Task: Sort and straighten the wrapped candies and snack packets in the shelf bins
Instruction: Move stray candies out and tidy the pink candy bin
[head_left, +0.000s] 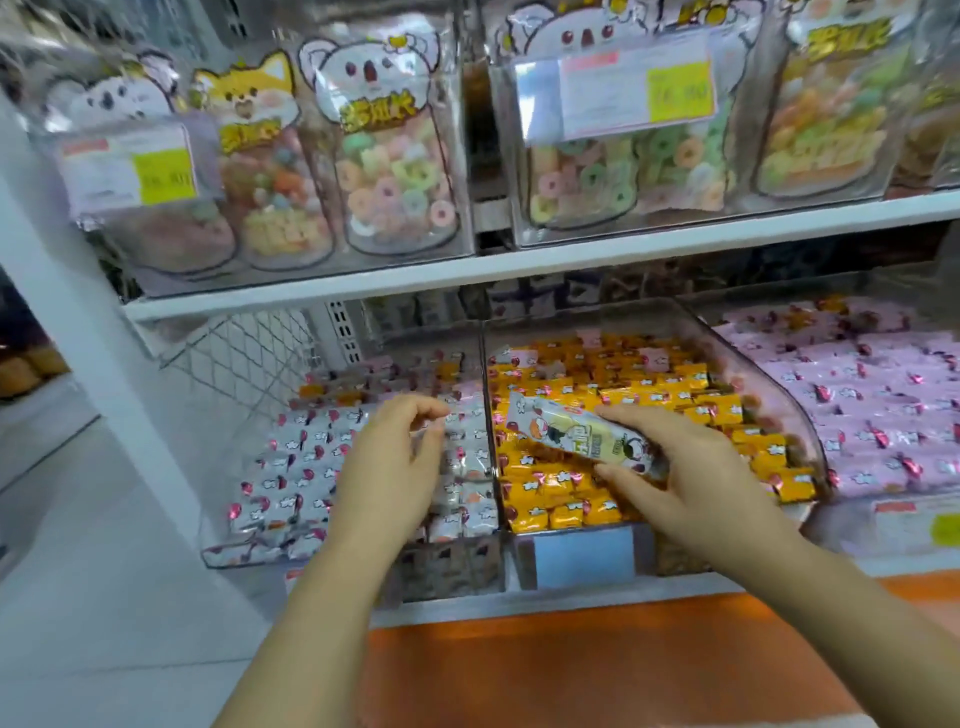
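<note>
Divider parts silver candies from orange candies beneath packet.

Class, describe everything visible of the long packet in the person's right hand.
The long packet is a slim, glossy, pale yellow-and-white wrapper printed with cartoon figures, its left end sealed flat. It tilts, left end higher, over the orange candies. The right hand grips its lower right part, fingers above, thumb beneath.
</note>
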